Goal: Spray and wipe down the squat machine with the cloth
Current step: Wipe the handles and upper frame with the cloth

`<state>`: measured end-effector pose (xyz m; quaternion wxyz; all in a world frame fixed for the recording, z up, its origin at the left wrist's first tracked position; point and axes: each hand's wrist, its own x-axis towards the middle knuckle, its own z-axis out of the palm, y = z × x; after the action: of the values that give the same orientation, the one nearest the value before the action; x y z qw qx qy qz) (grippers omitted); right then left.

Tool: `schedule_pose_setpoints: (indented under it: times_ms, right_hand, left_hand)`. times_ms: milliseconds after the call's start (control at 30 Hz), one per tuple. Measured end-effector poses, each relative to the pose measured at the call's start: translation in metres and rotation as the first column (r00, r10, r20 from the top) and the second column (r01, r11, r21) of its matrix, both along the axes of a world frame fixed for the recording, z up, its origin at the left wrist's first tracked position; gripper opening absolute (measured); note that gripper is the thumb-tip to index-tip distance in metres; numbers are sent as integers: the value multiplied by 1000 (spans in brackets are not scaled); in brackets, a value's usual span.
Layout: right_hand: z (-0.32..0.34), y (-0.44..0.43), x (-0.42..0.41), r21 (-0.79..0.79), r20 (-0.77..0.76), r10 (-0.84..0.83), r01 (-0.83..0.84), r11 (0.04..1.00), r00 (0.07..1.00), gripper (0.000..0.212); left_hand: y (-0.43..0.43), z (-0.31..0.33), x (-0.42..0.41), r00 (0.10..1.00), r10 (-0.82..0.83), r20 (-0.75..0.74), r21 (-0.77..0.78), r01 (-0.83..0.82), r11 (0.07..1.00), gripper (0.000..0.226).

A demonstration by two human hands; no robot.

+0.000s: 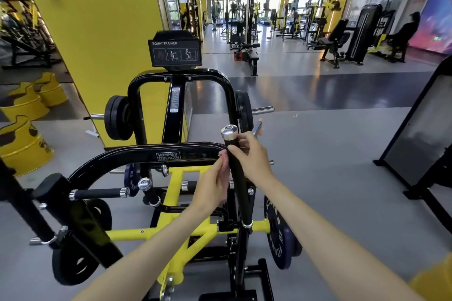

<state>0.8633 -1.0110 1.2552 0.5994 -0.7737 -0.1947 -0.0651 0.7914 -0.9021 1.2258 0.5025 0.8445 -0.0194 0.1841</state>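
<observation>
A person's right hand [247,154] clasps the upright black handle [243,203] of the squat machine [168,155] at 12 o'clock, the left hand [214,184] apparently touching it from 9 o'clock, its grip too blurred to tell.

Both hands [234,166] flank the upright handle [238,178], sign [175,49] behind.

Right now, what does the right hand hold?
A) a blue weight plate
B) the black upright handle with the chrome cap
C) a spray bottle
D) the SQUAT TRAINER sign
B: the right hand curls its fingers round the black handle just below its chrome cap.
</observation>
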Motion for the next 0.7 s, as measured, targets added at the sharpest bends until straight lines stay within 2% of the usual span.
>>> schedule_pose_setpoints:
  times_ms: [67,167,200,300,367,433,467,533,600,633,700]
  right_hand:
    - [1,0,1,-7,-1,-1,1,1000,1000,18]
    - [1,0,2,-26,5,-8,8,1000,1000,20]
    - [1,0,2,-27,4,-4,4,1000,1000,20]
    - [0,0,3,-38,8,-16,16,999,1000,20]
    - [-1,0,3,-42,13,-24,25,999,1000,19]
    - [-2,1,3,-58,15,-34,35,998,999,19]
    - [-4,2,4,-73,22,-44,45,996,999,19]
    - [-6,2,5,-96,26,-55,58,994,998,19]
    - [-5,1,4,-94,22,-52,54,994,998,19]
    - [-3,1,4,-86,18,-50,51,995,999,20]
    - [-2,1,3,-68,6,-49,50,996,999,20]
  left_hand:
    - [0,16,3,999,19,45,-65,-16,998,44]
    - [-3,37,14,976,173,131,-188,-147,971,45]
    - [-5,36,17,968,208,143,-187,-180,966,44]
    - [-10,23,17,957,244,155,-57,-238,970,40]
    - [-10,5,15,979,128,158,-2,-129,992,34]
    - [-4,-17,14,998,44,46,-6,-44,999,37]
    - [0,-27,14,998,9,-59,-30,-11,999,42]
    - [7,-41,14,968,9,-253,-23,-15,1000,36]
    - [8,-39,15,977,-52,-207,-198,10,980,33]
    - [7,-30,17,980,-14,-201,-273,-43,961,35]
    - [6,-7,23,990,118,-77,-323,-136,936,44]
